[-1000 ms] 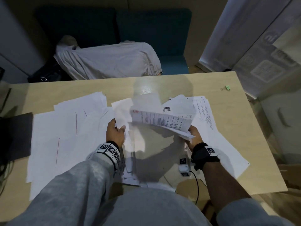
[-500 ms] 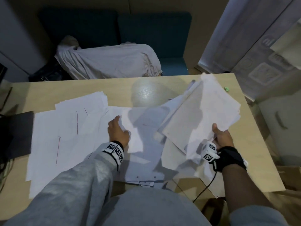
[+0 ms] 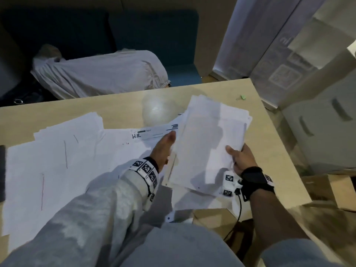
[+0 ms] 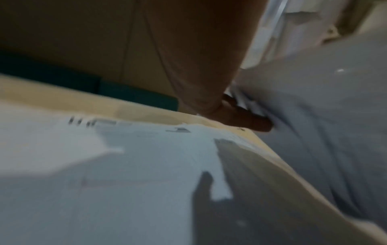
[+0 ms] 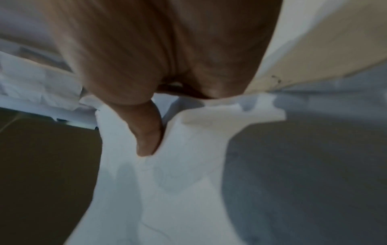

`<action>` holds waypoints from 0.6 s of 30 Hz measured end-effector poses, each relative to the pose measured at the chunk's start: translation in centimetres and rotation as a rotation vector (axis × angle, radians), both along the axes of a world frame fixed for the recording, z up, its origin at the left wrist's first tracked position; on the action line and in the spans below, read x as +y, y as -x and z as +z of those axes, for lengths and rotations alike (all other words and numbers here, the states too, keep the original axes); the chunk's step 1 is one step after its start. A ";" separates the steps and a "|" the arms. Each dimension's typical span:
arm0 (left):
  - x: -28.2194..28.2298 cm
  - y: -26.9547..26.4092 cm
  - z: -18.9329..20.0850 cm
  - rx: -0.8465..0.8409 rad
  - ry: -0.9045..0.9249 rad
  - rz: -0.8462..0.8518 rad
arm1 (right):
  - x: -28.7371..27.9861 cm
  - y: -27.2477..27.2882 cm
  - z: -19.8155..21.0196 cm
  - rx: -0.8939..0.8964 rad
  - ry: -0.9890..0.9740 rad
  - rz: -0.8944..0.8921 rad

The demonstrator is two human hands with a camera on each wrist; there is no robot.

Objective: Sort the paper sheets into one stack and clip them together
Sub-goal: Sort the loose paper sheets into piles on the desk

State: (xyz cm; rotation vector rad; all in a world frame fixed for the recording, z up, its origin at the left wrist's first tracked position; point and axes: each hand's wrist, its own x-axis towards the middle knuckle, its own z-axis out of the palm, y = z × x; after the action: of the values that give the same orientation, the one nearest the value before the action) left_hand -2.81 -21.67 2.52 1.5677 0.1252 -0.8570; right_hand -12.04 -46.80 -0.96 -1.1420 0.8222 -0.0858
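Head view showed the right hand (image 3: 241, 158) holding a thick gathered bundle of white paper sheets (image 3: 208, 143) above the pale wooden surface (image 3: 119, 107). Its grip was closed on the bundle's right long edge, thumb on top and fingers underneath, and the right wrist view confirmed the thumb pressed into the paper. The bundle's long axis ran away from the person, tilted slightly to the right. The left hand (image 3: 163, 149) lay flat along the bundle's left edge, fingers straight, apparently squaring the sheets rather than gripping them; the blurred left wrist view added little. More loose white sheets (image 3: 57, 160) lay spread over the surface to the left of the bundle, nearer the left hand, so that hand was probably better placed to gather them. A small green binder clip (image 3: 243, 97) sat near the far right corner, well apart from the bundle and nearer the right hand.
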 end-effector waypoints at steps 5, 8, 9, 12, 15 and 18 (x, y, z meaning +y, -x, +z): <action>0.7 -0.8 -0.1 -0.204 -0.278 -0.212 | 2.2 -1.2 0.3 -0.049 0.160 0.016; 1.5 -0.7 0.8 -0.218 -0.186 0.000 | 2.7 -2.5 2.3 -0.083 0.400 0.040; 1.6 -0.7 1.3 -0.236 -0.160 0.076 | 2.9 -3.1 3.3 -0.145 0.414 0.034; 2.0 -0.6 2.3 -0.268 -0.099 0.190 | 3.6 -4.8 6.7 -0.269 0.540 0.058; 2.0 -0.7 3.0 -0.247 -0.031 0.241 | 4.3 -5.9 8.6 -0.360 0.599 0.130; 1.5 -0.8 4.0 -0.266 0.039 0.328 | 5.3 -6.1 8.8 -0.378 0.580 0.213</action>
State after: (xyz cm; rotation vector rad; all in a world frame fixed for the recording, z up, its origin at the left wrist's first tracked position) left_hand -2.01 -20.17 6.51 1.5555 0.1672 -0.3892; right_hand -5.90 -41.54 7.79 -1.6870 0.3350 -0.3695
